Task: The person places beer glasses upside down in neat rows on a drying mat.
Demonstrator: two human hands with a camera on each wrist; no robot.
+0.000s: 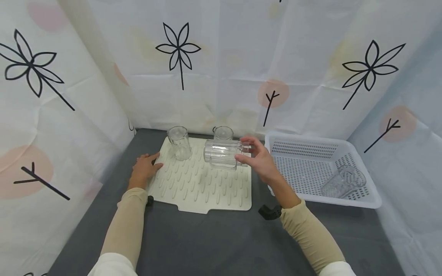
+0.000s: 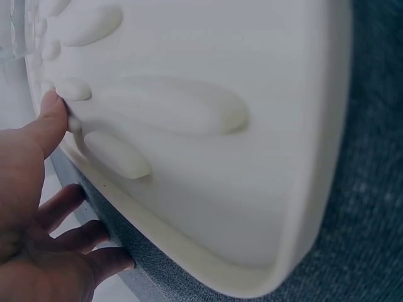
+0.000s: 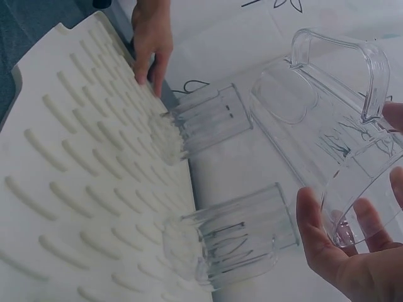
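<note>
My right hand (image 1: 260, 163) grips a clear glass mug (image 1: 221, 150) by one end, holding it on its side above the cream drying mat (image 1: 203, 195). In the right wrist view, that mug's handle (image 3: 376, 82) points upward and the fingers curl round the near end. My left hand (image 1: 143, 170) rests at the mat's left edge; the left wrist view has its thumb (image 2: 51, 119) touching the ridged top and the other fingers spread beyond the edge. Another glass mug (image 1: 180, 145) stands at the mat's back left. A further glass mug (image 1: 223, 133) is at the back middle, partly hidden by the held one.
Right of the mat is a white perforated plastic basket (image 1: 293, 172) with one glass mug (image 1: 342, 182) lying tilted inside. Dark grey cloth (image 1: 214, 245) covers the table. Patterned white curtains (image 1: 221, 76) hang close behind and on both sides.
</note>
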